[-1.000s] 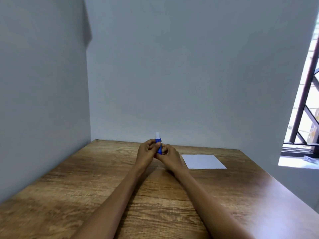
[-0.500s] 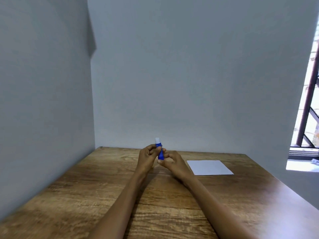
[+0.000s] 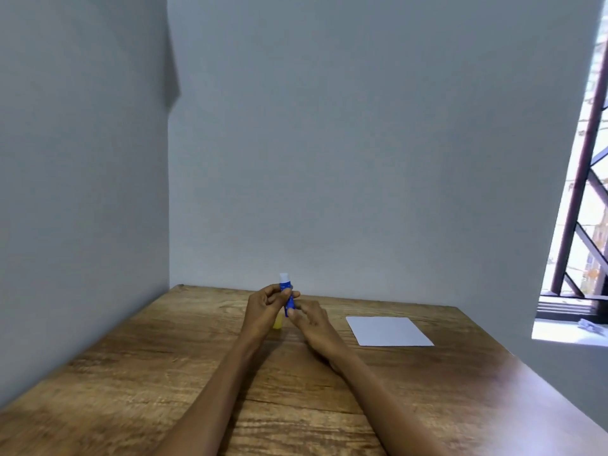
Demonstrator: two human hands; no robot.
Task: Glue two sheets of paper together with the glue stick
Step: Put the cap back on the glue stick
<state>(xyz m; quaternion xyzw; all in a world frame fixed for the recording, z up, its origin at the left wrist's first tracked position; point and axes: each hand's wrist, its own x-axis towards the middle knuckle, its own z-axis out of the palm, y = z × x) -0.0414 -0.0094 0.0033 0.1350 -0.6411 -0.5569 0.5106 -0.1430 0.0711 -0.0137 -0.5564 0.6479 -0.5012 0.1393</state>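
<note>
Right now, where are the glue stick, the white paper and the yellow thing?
glue stick [image 3: 285, 286]: head view, blue barrel below white tip.
white paper [image 3: 388, 331]: head view, sheet's middle.
yellow thing [image 3: 278, 322]: head view, part showing under left hand.

We see a wood-grain table [image 3: 131, 373] in a corner of plain grey walls [image 3: 362, 143], daylight through a barred window [image 3: 589, 192] at right.
</note>
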